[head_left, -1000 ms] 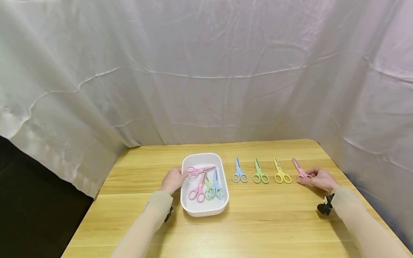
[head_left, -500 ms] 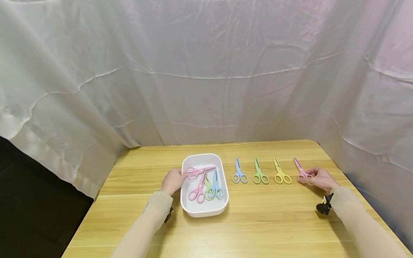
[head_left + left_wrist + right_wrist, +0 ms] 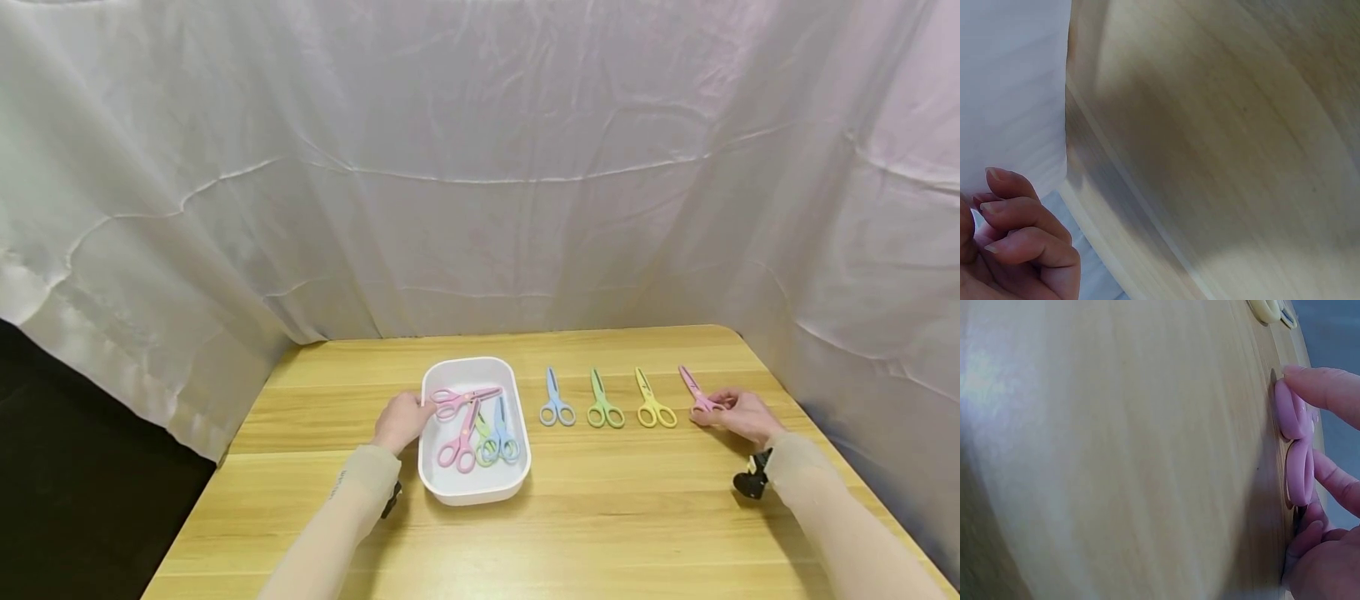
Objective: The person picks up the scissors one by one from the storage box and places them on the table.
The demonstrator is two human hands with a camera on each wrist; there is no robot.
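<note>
Judging by how things lie, your work looks about halfway. Four pairs lie in a row on the table (image 3: 600, 533), toward 3 o'clock from the white tray (image 3: 476, 497): blue scissors (image 3: 556, 400), green scissors (image 3: 602, 402), yellow scissors (image 3: 650, 400) and, outermost, pink scissors (image 3: 697, 393). Left in the tray are two pink pairs (image 3: 468, 425), a blue pair (image 3: 502, 427) and a partly covered green pair (image 3: 483, 427).

Your right hand (image 3: 746, 417) comes in from 5 o'clock, thumb and finger pinching the outermost pair's handles; its tips aim at 11 o'clock. Your left hand (image 3: 401, 419), reaching from 7 o'clock, grips the tray's rim at its 9 o'clock side, fingers curled.
</note>
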